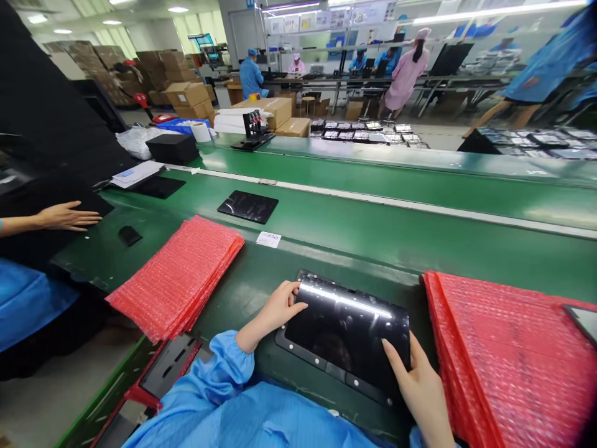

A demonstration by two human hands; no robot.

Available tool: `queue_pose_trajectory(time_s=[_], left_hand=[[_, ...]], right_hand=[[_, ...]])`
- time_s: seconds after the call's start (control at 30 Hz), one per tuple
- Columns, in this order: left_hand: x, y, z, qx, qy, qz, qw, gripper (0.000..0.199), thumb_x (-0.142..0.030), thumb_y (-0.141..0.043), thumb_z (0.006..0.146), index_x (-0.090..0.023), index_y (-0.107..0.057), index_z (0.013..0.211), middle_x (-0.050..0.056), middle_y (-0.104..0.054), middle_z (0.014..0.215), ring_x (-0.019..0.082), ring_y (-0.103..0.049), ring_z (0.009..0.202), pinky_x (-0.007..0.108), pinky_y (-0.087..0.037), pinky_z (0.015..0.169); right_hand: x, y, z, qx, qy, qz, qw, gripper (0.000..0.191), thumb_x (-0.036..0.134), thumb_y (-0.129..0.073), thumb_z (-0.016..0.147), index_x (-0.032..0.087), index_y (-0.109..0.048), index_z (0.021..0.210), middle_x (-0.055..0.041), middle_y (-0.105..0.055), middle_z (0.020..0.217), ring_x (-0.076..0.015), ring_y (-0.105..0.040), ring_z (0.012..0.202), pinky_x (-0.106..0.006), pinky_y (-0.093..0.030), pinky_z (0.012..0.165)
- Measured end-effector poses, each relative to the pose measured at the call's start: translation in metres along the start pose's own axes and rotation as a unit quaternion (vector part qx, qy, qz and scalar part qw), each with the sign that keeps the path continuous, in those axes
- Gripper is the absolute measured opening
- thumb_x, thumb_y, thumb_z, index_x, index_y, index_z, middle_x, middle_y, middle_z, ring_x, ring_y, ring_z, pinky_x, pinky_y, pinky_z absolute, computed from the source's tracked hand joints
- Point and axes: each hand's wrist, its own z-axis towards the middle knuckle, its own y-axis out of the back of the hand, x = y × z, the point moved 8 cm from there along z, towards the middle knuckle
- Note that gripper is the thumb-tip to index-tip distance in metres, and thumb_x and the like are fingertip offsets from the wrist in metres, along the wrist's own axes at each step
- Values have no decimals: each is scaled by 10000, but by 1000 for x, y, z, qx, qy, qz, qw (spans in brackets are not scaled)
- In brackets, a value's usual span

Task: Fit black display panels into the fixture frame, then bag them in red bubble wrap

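Observation:
A glossy black screen panel (347, 323) is between my two hands, with a bright light strip reflected along its far side. My left hand (284, 303) grips its left edge, thumb on top of the glass. Its right edge is in my right hand (417, 373), the thumb on the face and the fingers curled around the side. Beneath the panel lies a dark flat plate (321, 363) with several white dots along its near edge. Whether the panel rests on that plate or is lifted slightly, I cannot tell.
Red bubble-wrap bags are stacked at left (180, 274) and at right (508, 348). Farther along the green bench lie a black tablet-like panel (249, 206) and a small white label (268, 240). A co-worker's hand (69, 216) touches a black sheet at far left.

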Motion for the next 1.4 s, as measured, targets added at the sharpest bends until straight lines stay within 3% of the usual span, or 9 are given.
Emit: queue_pose_trajectory(time_s=[0.37,0.5,0.6,0.7,0.97,1.1,1.2,1.3,1.4], left_hand=[[-1,0,1,11,-5,59,998,382,-223,-635,783,-186,-563,1157,-1,-519,933,79,-483,603,259,-468,686],[-6,0,-4,15,-4,121,993,414,-292,-615,820,-208,-547,1219,23,-535,983,111,-531,662,267,-480,692],[-11,-1,-11,8,-3,189,982,471,-367,-564,863,-214,-505,1305,66,-531,1054,195,-577,834,327,-481,762],[-12,-5,-17,2,-4,252,968,490,-388,-476,913,-193,-460,1363,103,-520,1095,251,-577,925,374,-484,788],[-10,-13,-18,10,-20,341,940,453,-390,-412,948,-223,-458,1366,93,-532,1064,226,-582,911,342,-504,774],[-13,-14,-18,20,-21,367,930,457,-381,-399,951,-207,-459,1369,104,-541,1074,235,-591,919,335,-511,750],[-17,-14,-17,30,-17,385,922,462,-378,-402,948,-197,-468,1367,116,-549,1084,253,-598,931,321,-514,692],[-23,-14,-16,41,-11,400,915,457,-355,-404,947,-174,-485,1358,134,-563,1076,275,-600,932,325,-509,655],[-26,-14,-14,54,-4,413,909,441,-325,-378,957,-166,-506,1348,144,-576,1067,280,-596,945,326,-504,663]], right_hand=[[0,-4,-1,22,-1,-6,1000,756,589,-570,781,168,-449,1396,-90,-712,1107,-239,-682,789,-321,-534,724],[0,-4,-3,45,-29,-50,997,784,644,-524,789,180,-428,1413,-23,-726,768,-210,-618,527,-313,-504,564],[-2,-3,-6,65,-55,-88,992,804,680,-486,797,206,-386,1439,68,-532,459,-208,-532,400,-304,-438,468],[-4,-4,-7,73,-62,-107,990,823,701,-463,798,185,-388,1434,91,-409,391,-229,-535,397,-307,-405,459],[-5,-8,-1,98,-44,-145,984,838,734,-375,814,146,-408,1409,49,-482,437,-270,-597,458,-324,-424,474],[-1,-10,0,116,-15,-234,965,777,679,-297,875,128,-384,1416,-92,-695,682,-315,-692,628,-354,-475,528],[0,-10,2,107,17,-331,937,771,646,-272,902,90,-366,1427,-120,-707,676,-341,-692,601,-393,-484,521],[8,-8,6,71,86,-382,917,708,610,-327,910,102,-441,1391,-131,-716,743,-331,-693,645,-397,-499,521],[29,-8,8,31,212,-358,909,534,524,-444,903,151,-600,1252,-170,-685,1105,-327,-653,971,-406,-534,714]])
